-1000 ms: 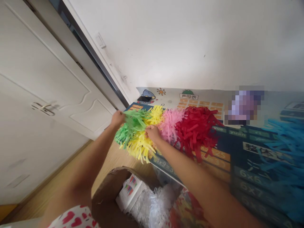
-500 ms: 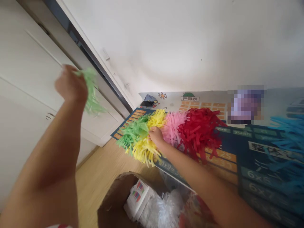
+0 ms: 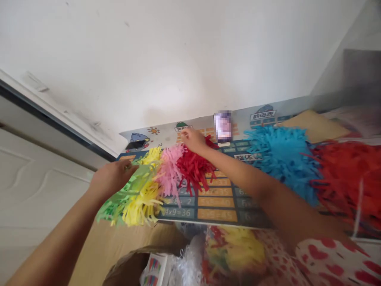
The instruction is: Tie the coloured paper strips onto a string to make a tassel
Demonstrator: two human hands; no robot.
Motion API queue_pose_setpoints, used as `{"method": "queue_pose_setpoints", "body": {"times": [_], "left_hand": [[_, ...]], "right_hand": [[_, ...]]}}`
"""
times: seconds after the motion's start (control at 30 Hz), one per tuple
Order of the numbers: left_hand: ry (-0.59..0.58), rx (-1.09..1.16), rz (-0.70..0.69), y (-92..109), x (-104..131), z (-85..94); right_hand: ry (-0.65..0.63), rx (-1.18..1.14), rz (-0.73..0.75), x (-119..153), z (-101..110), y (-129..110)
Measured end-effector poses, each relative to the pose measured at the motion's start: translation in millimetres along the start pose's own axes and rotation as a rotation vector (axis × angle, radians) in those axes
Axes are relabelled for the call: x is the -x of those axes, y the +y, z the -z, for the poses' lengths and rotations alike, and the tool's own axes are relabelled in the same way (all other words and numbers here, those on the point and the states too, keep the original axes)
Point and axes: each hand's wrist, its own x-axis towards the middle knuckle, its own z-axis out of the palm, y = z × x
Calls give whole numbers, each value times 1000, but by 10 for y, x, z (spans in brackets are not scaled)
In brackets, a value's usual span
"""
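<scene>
A row of paper fringe lies along the patterned board: green fringe, yellow fringe, pink fringe and red fringe. My left hand is at the left end of the row, its fingers closed on light green strips that spread below and beside it. My right hand is above the red fringe near the wall, fingers curled in a pinch. Whatever it may hold is too small to make out.
Blue fringe and orange-red fringe lie to the right. A phone leans near the wall; a dark phone lies at the left. Below the board edge stand a cardboard box and a clear bag of coloured fringe.
My left hand has come down and right, bringing the green strips from the air to the row. My right hand has left the yellow fringe for above the red. The view has swung right.
</scene>
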Motion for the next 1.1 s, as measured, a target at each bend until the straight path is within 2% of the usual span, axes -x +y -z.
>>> {"method": "queue_pose_setpoints", "body": {"times": [0.03,0.1,0.17,0.2,0.23,0.3,0.4,0.47,0.6,0.7,0.77,0.83,0.87,0.93,0.97,1.03,1.1], "left_hand": [[-29,110,-20,30,0,-92],[-67,271,-81,137,16,-243],[-60,346,-142,300,49,-310],[-43,373,-176,393,68,-304],[-28,406,-213,488,87,-274],[-12,501,-287,673,112,-164],[-38,638,-367,925,115,17],[-78,702,-401,1073,103,78],[-127,744,-438,1283,71,30],[-115,707,-477,1362,54,-57],[-65,612,-494,1404,64,-98],[38,437,-475,1458,111,-127],[104,339,-458,1491,151,-144],[249,188,-435,1567,263,-198],[327,149,-442,1607,331,-239],[496,135,-498,1686,476,-355],[675,152,-570,1766,612,-504]], "right_hand": [[111,52,-10,27,265,217],[452,228,-15,80,738,630],[620,310,-57,111,1099,992],[642,315,-99,117,1230,1146],[613,291,-149,120,1327,1281],[454,196,-247,124,1426,1486],[208,73,-306,140,1409,1632],[164,58,-296,146,1369,1639],[214,66,-294,100,1417,1498],[333,55,-278,106,1507,1226],[399,35,-237,248,1480,942],[381,2,-143,562,1341,599],[330,-23,-69,775,1236,426],[21,-82,214,1249,990,124],[-105,-75,274,1473,864,10],[-262,-26,229,1822,640,-123],[-318,-4,128,2009,478,-144]]}}
